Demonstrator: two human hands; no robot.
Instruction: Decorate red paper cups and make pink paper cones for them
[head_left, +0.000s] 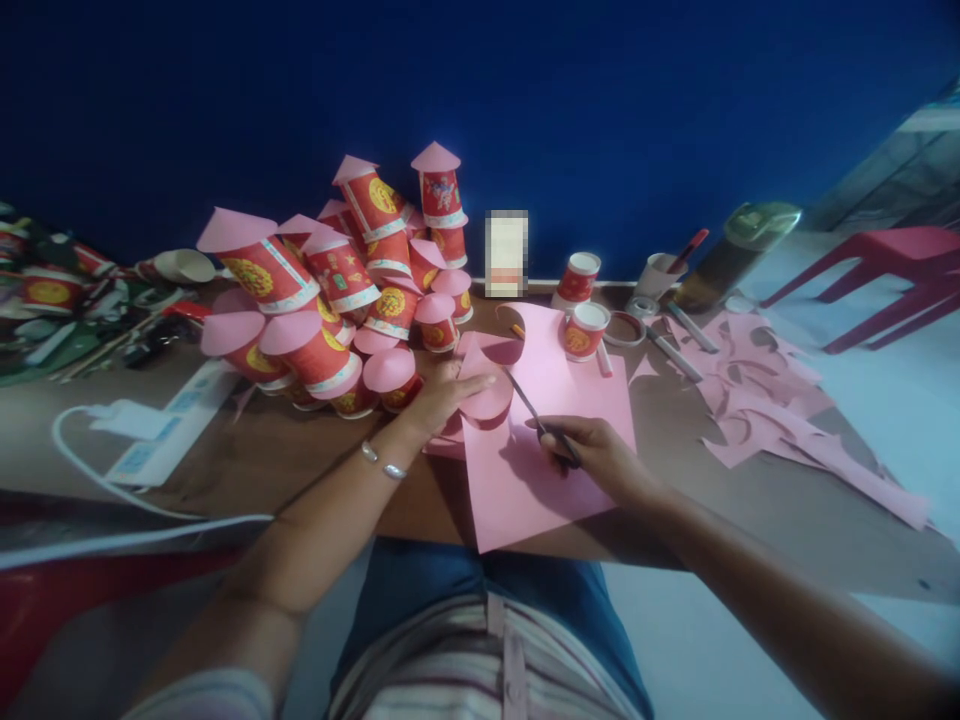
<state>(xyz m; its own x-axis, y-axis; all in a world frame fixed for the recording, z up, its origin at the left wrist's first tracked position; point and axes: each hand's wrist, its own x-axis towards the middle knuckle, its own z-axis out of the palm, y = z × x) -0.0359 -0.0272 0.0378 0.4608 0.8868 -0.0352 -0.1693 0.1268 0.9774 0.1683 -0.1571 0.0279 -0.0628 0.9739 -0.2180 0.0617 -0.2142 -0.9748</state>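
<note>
My right hand (592, 452) is closed around the dark handles of a pair of scissors (528, 396). Their blades point up and left, with the tips near a rounded pink paper piece (491, 398). That piece is in my left hand (454, 395), its thumb side resting over the paper and some fingers hidden. Beneath both hands lies a large pink paper sheet (555, 490) with a curved cut along its top. More pink paper sticks out under its left edge.
Red paper-cup lanterns (341, 270) with pink cone tops are stacked at left. A white power strip (176, 425) lies nearer the left edge. Two red cups (586, 332), a tape roll (625, 329) and pink scraps (757, 390) sit right. A red stool (900, 250) stands beyond.
</note>
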